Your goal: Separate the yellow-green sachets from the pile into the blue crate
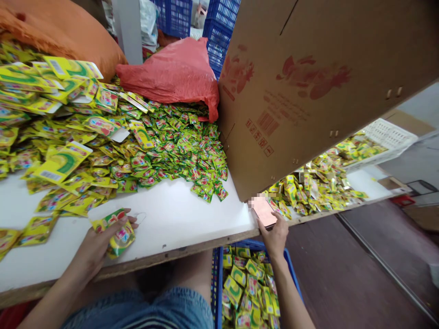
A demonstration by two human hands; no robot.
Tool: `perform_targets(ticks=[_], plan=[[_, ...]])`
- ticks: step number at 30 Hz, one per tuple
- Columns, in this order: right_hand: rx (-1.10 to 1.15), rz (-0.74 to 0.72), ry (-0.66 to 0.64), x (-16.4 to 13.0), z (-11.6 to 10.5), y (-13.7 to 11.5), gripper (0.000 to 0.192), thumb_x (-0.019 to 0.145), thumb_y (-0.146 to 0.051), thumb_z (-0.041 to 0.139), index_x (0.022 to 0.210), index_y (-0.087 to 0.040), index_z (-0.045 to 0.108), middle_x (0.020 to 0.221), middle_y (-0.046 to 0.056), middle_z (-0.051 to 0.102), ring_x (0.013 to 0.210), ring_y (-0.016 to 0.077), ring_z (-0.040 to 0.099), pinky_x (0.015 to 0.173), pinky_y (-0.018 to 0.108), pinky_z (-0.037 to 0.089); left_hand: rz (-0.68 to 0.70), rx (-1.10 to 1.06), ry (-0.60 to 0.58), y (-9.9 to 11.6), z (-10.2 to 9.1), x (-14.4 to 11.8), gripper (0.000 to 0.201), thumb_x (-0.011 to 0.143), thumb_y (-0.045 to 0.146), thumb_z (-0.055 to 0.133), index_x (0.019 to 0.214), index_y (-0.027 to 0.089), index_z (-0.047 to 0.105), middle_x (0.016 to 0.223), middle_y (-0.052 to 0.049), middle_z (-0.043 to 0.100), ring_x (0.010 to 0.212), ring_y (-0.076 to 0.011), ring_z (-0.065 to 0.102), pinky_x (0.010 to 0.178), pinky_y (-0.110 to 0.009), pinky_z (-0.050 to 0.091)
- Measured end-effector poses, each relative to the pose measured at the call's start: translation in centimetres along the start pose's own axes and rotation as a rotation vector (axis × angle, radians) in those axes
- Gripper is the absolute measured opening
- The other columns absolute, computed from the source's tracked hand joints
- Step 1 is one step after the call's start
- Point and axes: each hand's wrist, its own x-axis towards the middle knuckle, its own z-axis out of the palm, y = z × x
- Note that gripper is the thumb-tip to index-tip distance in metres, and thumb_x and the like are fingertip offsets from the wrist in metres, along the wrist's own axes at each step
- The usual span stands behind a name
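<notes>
Near the table's front edge, my left hand (103,237) is closed on a small yellow-green candy box (99,222) with its white flap up. A shiny yellow-green sachet (121,238) lies against the box under my fingers. At the right, my right hand (276,233) grips a phone (265,211) with a pinkish lit screen, beside the foot of a large cardboard carton (270,100). Beyond my left hand, flat and folded yellow boxes (63,162) lie among yellow sachets. Green sachets (171,146) are heaped in the middle of the white table (164,214).
A red plastic bag (171,71) and an orange sack (65,36) stand behind the heap. Under the table edge is a blue crate (290,269) of filled boxes. More packets (308,187) and a white basket (394,137) are beyond the carton. Blue crates (174,18) stand at the back.
</notes>
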Motion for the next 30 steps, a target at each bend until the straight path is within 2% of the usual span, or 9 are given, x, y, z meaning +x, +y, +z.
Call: perform_targets(ticks=[10, 15, 21, 24, 26, 28, 30], plan=[[-0.016, 0.055, -0.003, -0.4, 0.3, 0.3, 0.061, 0.074, -0.054, 0.054, 0.115, -0.010, 0.045, 0.112, 0.019, 0.051, 0.106, 0.0306, 0.045, 0.088, 0.043, 0.033, -0.004, -0.013, -0.003, -0.3, -0.3, 0.3, 0.059, 0.052, 0.037, 0.079, 0.103, 0.017, 0.059, 0.081, -0.003, 0.071, 0.069, -0.0179, 0.066, 0.057, -0.023, 0.055], [-0.068, 0.146, -0.036, -0.5, 0.5, 0.5, 0.069, 0.072, -0.063, 0.048, 0.115, -0.009, 0.044, 0.107, 0.019, 0.053, 0.102, 0.0312, 0.048, 0.084, 0.042, 0.036, 0.005, -0.017, -0.013, -0.1, -0.2, 0.1, 0.058, 0.053, 0.037, 0.079, 0.103, 0.017, 0.059, 0.081, -0.003, 0.070, 0.070, -0.0183, 0.066, 0.058, -0.023, 0.055], [-0.079, 0.143, -0.042, -0.5, -0.2, -0.2, 0.073, 0.073, -0.063, 0.046, 0.115, -0.003, 0.047, 0.106, 0.024, 0.053, 0.100, 0.0359, 0.048, 0.082, 0.048, 0.036, 0.036, -0.024, -0.016, 0.0, 0.0, -0.2, 0.058, 0.055, 0.035, 0.078, 0.105, 0.014, 0.058, 0.080, -0.005, 0.070, 0.069, -0.0190, 0.066, 0.058, -0.026, 0.054], [-0.076, 0.089, 0.085, -0.7, -0.8, -2.3, 0.069, 0.076, -0.057, 0.047, 0.117, -0.001, 0.045, 0.114, 0.026, 0.049, 0.111, 0.0379, 0.041, 0.092, 0.051, 0.030, 0.100, -0.090, 0.008, -0.2, -0.1, -0.4, 0.055, 0.055, 0.035, 0.077, 0.102, 0.014, 0.059, 0.077, -0.004, 0.070, 0.067, -0.0185, 0.066, 0.059, -0.026, 0.052], [-0.008, 0.069, 0.155, -1.0, -0.8, -4.7, 0.061, 0.078, -0.049, 0.049, 0.118, -0.003, 0.045, 0.116, 0.025, 0.048, 0.115, 0.0365, 0.039, 0.095, 0.051, 0.027, 0.154, -0.157, 0.039, -0.3, -0.1, -0.5, 0.051, 0.056, 0.034, 0.076, 0.100, 0.014, 0.060, 0.075, -0.004, 0.069, 0.066, -0.0179, 0.065, 0.058, -0.026, 0.051], [0.132, 0.027, 0.110, -1.2, -0.4, -8.0, 0.048, 0.079, -0.042, 0.050, 0.114, -0.008, 0.049, 0.112, 0.021, 0.052, 0.112, 0.0337, 0.043, 0.094, 0.049, 0.030, 0.207, -0.207, 0.085, -0.4, -0.2, -0.9, 0.047, 0.056, 0.033, 0.076, 0.097, 0.013, 0.061, 0.073, -0.003, 0.068, 0.063, -0.0173, 0.064, 0.056, -0.025, 0.050], [0.305, -0.054, -0.034, -1.3, 0.5, -11.9, 0.033, 0.082, -0.039, 0.048, 0.103, -0.015, 0.054, 0.105, 0.016, 0.055, 0.104, 0.0299, 0.049, 0.091, 0.046, 0.035, 0.253, -0.230, 0.098, -0.3, -0.4, -1.5, 0.043, 0.057, 0.033, 0.075, 0.094, 0.012, 0.063, 0.072, -0.004, 0.067, 0.062, -0.0170, 0.063, 0.056, -0.025, 0.050]])
